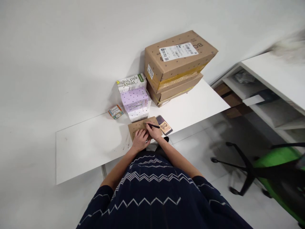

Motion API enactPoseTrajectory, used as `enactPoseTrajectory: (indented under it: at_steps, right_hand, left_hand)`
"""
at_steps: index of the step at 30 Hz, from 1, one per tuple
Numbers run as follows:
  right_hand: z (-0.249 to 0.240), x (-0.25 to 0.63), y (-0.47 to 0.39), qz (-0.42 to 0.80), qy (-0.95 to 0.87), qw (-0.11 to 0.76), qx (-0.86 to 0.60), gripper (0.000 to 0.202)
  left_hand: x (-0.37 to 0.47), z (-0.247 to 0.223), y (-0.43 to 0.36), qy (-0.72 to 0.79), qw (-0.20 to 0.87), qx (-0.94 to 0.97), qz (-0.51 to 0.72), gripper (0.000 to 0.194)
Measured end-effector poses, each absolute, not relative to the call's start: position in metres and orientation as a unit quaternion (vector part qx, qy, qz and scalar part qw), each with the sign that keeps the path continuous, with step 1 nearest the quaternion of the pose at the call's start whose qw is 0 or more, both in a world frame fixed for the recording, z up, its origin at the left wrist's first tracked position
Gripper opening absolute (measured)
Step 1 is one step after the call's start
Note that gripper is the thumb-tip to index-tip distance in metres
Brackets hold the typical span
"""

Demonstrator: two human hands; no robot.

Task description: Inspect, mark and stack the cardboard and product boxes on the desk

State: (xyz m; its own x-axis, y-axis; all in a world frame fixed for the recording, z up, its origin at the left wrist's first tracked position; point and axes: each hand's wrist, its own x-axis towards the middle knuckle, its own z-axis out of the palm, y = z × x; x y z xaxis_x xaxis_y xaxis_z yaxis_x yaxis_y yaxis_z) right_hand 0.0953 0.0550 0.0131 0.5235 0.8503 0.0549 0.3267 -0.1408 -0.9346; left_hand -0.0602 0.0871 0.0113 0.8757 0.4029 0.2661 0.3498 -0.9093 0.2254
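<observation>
A small brown cardboard piece point(138, 125) dotted with black marks lies at the near edge of the white table point(90, 146). My left hand point(140, 140) presses flat on its lower part. My right hand point(154, 131) grips a black pen point(152, 126), whose tip touches the cardboard. Just right of the cardboard lies a phone point(164, 124) with a patterned case.
Behind the cardboard stand a purple dotted carton point(134, 100) and a "Super Meal" box point(131, 82). Two stacked brown shipping boxes point(176, 63) sit at the back right. A small colourful pack point(115, 111) lies left. A green office chair point(274, 168) and white shelving point(269, 92) stand to the right.
</observation>
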Motion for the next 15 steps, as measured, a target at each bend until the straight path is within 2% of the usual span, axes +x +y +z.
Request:
enactPoseTrajectory:
  at_steps: [8,11,13,15]
  right_hand:
    - [0.021,0.111,0.043,0.27,-0.272,0.587,-0.713,0.04]
    - [0.025,0.139,0.021,0.245,-0.225,0.585,-0.74,0.045]
    - [0.024,0.159,0.005,0.238,-0.217,0.516,-0.793,0.043]
    - [0.019,0.174,-0.009,0.267,-0.25,0.358,-0.859,0.037]
  left_hand:
    - [-0.061,0.01,0.086,0.198,0.086,0.961,0.172,0.036]
    - [-0.062,0.012,0.086,0.207,0.093,0.959,0.167,0.034]
    - [-0.062,0.013,0.086,0.212,0.098,0.958,0.164,0.034]
    - [-0.063,0.014,0.086,0.215,0.1,0.957,0.168,0.034]
